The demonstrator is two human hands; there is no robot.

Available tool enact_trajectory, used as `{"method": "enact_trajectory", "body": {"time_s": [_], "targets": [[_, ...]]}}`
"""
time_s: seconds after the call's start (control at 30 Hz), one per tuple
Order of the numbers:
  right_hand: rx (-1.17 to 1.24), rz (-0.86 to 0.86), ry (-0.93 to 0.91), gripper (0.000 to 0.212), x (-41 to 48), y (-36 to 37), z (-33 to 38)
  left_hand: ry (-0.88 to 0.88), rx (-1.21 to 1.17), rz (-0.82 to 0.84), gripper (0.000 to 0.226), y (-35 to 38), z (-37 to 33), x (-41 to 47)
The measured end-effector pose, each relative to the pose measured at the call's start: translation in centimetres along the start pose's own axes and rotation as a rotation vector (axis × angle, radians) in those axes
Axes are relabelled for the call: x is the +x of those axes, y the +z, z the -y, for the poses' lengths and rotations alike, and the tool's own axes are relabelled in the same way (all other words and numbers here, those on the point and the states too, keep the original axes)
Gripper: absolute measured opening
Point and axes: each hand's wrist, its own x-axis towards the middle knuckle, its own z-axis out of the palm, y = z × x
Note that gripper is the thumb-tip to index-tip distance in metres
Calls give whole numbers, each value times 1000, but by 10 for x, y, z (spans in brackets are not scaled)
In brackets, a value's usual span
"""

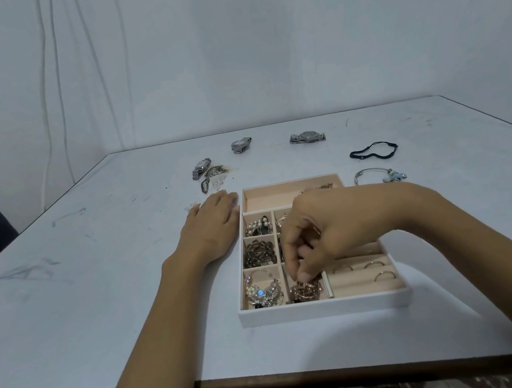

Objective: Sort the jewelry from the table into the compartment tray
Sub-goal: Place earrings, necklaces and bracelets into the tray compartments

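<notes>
Left of tray: table (pixel 75 321) open up to the left hand (pixel 212 232), flat beside the tray (pixel 326 308).
Over tray: right hand (pixel 323 233), pinching gold jewelry (pixel 304 292), covers middle compartments.
Far side: watches (pixel 307 137), black bracelet (pixel 374 152), bangle (pixel 374 173) scattered.

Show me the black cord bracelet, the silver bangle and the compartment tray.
black cord bracelet (pixel 354 155), head view, its left end.
silver bangle (pixel 394 175), head view, its blue charms.
tray (pixel 322 308), head view, its near white wall.

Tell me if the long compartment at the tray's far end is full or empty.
Nearly empty: the far compartment shows bare lining, with only a thin gold chain at its right end, partly hidden by the right hand.
</notes>
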Motion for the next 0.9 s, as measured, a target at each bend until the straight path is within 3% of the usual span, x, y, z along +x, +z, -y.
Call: {"method": "enact_trajectory", "body": {"time_s": [0.2,0.33,0.47,0.67,0.77,0.9], "targets": [[-4,3,2,1,3,2,-3,-5,-2,0,45,-2,-2,-1],[74,-15,-45,9,-2,-7,-8,0,-1,1,45,-2,-3,-2],[279,-371,35,13,-21,-36,-34,-6,1,13,45,-2,-3,-2],[445,-1008,408,20,-44,-58,-116,-14,5,24,46,-4,-6,-3],[354,-1100,594,21,-46,-53,-152,-17,5,28,46,-5,-7,-4],[124,-1060,772,26,-39,-39,-178,-13,10,27,45,-6,-8,-6]]}}
